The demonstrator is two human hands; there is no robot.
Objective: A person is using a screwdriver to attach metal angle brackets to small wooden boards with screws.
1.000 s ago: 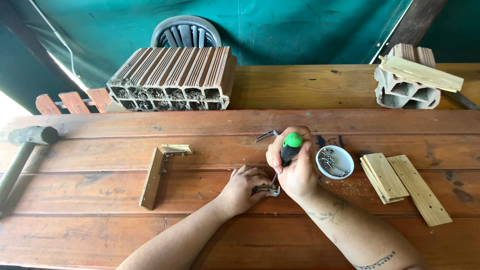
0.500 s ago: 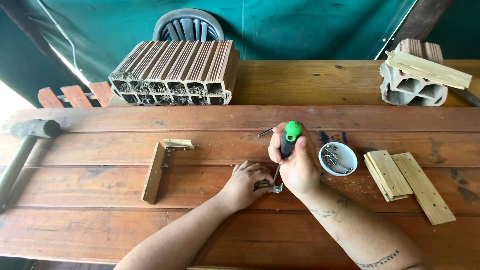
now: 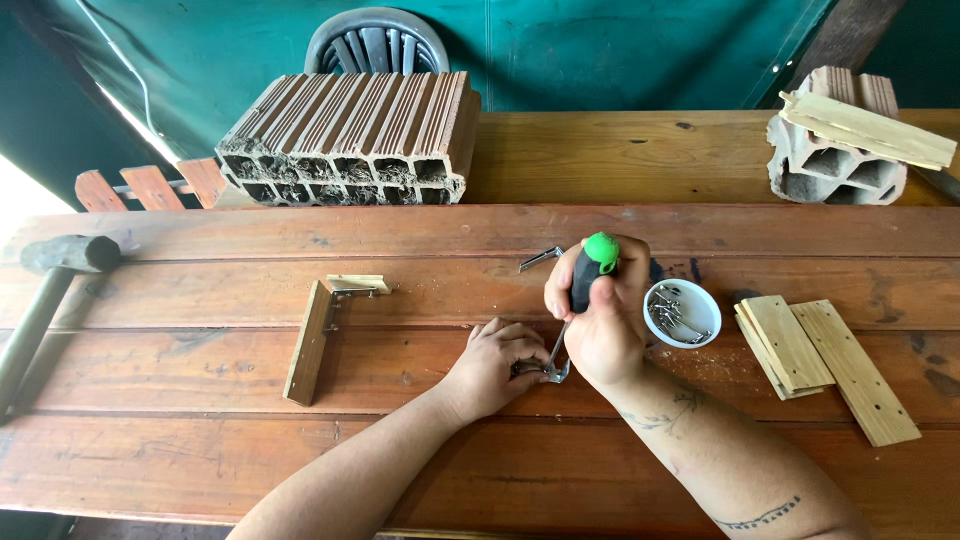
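Wooden planks make up the big table [image 3: 200, 460] I look down on. At the back sits a long red brick [image 3: 350, 135] full of holes, and a grey block [image 3: 835, 165] with a pale stick on top. A hammer [image 3: 45, 290] lies on the left; its handle is cut off at the edge. I see an L-shaped wood piece [image 3: 315, 335] and some flat wood slats [image 3: 825, 360]. A small white bowl [image 3: 682, 313] holds screws. My right hand [image 3: 605, 320] is clenched around a screwdriver [image 3: 590, 270] with a green top, standing upright. My left hand [image 3: 490, 365] pinches a small metal bracket [image 3: 550, 372] on the table, right under the tip. My fingers hide most of it.
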